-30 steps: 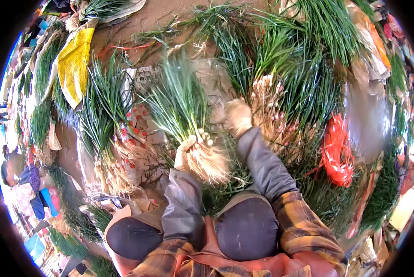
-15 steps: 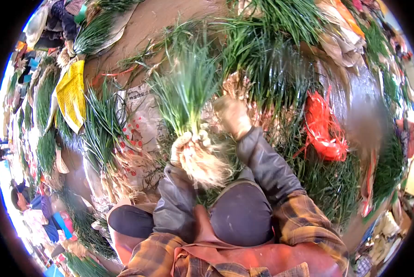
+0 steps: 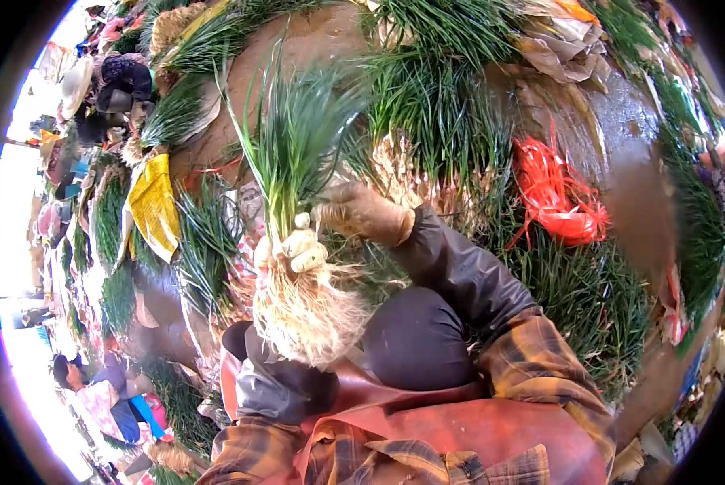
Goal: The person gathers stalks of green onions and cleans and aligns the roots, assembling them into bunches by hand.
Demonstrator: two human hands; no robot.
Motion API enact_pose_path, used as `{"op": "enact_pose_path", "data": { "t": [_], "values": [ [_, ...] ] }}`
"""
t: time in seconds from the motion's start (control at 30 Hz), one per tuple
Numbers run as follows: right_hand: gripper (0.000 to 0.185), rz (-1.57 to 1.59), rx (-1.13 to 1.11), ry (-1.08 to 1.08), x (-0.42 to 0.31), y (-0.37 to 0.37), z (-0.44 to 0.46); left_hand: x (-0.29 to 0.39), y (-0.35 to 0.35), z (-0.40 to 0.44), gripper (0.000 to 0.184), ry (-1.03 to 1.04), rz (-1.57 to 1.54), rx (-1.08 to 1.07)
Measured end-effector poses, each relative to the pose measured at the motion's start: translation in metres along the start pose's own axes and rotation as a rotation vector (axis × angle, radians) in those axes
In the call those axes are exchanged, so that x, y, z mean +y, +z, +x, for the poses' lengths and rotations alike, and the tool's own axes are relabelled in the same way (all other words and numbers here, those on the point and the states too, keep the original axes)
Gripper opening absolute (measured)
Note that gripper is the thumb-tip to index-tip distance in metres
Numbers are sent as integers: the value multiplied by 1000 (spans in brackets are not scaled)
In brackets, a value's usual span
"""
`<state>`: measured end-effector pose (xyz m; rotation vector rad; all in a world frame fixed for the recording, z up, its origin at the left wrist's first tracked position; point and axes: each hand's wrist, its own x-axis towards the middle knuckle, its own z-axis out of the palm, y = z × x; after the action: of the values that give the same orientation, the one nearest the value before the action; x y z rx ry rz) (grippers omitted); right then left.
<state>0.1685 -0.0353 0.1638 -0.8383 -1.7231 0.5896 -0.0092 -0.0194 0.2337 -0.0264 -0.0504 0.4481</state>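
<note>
A bunch of green onions (image 3: 285, 174) stands upright in my left hand (image 3: 296, 252), whose gloved fingers wrap round the stems just above the pale, hairy roots. The leaves point up and are partly blurred. Beside the bunch, on its right, is my right hand (image 3: 366, 214), also gloved, with its fingers bent toward the stems. Its fingertips are blurred, so I cannot tell whether they hold anything. More green onions (image 3: 443, 121) lie just beyond my right hand, their roots toward me.
Red plastic strips (image 3: 555, 194) lie in a heap to the right. A yellow sack (image 3: 155, 208) lies at the left, near another onion pile (image 3: 207, 242). A person (image 3: 103, 396) is at the lower left, and another person (image 3: 122, 85) at the upper left.
My left hand has lifted the bunch nearer to me and slightly left. My right hand has moved left, close to the stems. The view has shifted, with the red strips now farther left.
</note>
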Motion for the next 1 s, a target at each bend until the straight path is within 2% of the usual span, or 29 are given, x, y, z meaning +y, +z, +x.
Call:
{"op": "enact_pose_path", "data": {
  "t": [0.03, 0.07, 0.1, 0.13, 0.17, 0.23, 0.3, 0.33, 0.4, 0.47, 0.5, 0.53, 0.57, 0.6, 0.63, 0.67, 0.73, 0.8, 0.83, 0.87, 0.9, 0.93, 1.0],
  "values": [
    [22, 325, 79, 362, -17, -8, 4, -4, 9, -6, 47, -32, 24, 44],
    [18, 122, 121, 128, -2, -18, 1, -15, 18, -10, 50, 156, 73, 244],
    [15, 131, 304, 442, -17, -40, 4, -15, 22, -15, 50, 60, 148, 203],
    [14, 130, 389, 597, -20, -63, -5, -15, 26, -21, 50, -34, 221, 160],
    [14, 142, 478, 750, -23, -87, -15, -23, 32, -26, 42, 24, 160, 75],
    [15, 247, 635, 687, 10, -125, -56, -27, 46, -31, 41, 28, 162, 62],
    [15, 303, 721, 653, 18, -120, -79, -30, 54, -32, 41, 30, 196, 73],
    [17, -181, 43, 961, 1, -107, -79, -31, 58, -33, 41, 33, 210, 69],
    [50, -632, -446, 1118, -29, -95, -70, -33, 64, -39, 41, 37, 241, 71],
    [54, -206, 79, 749, -45, -80, -53, -34, 69, -39, 41, 44, 271, 73],
    [64, 171, 169, 773, -95, -75, -20, -36, 71, -40, 41, 46, 277, 72],
    [75, 230, 87, 725, -108, -64, 0, -37, 74, -40, 40, 44, 289, 73],
    [79, 342, 43, 639, -107, -50, 15, -38, 77, -40, 40, 48, 305, 73],
    [71, 524, -16, 696, -129, -42, 37, -38, 81, -41, 40, 52, 319, 71],
    [53, 463, 51, 381, -90, -11, 39, -39, 81, -39, 40, 54, 328, 76],
    [35, 470, 6, 720, -108, -3, 53, -40, 84, -41, 40, 66, 348, 75],
    [25, 96, 144, 616, -94, -6, 55, -38, 92, -47, 40, 97, 381, 86],
    [18, 602, 706, 775, -74, -51, 42, -38, 96, -47, 40, 119, 409, 97],
    [18, 645, 901, 838, -72, -80, 29, -38, 98, -49, 39, 129, 421, 95],
    [18, 614, 1094, 849, -8, -99, 6, -37, 100, -51, 39, 138, 433, 94],
    [16, 515, 1087, 948, -73, -103, 8, -37, 103, -54, 39, 154, 449, 90],
    [15, 598, 965, 749, -44, -105, -15, -38, 106, -55, 39, 169, 468, 91],
    [17, 567, 891, 480, -79, -109, -23, -37, 113, -53, 39, 204, 509, 86]
  ]
}}
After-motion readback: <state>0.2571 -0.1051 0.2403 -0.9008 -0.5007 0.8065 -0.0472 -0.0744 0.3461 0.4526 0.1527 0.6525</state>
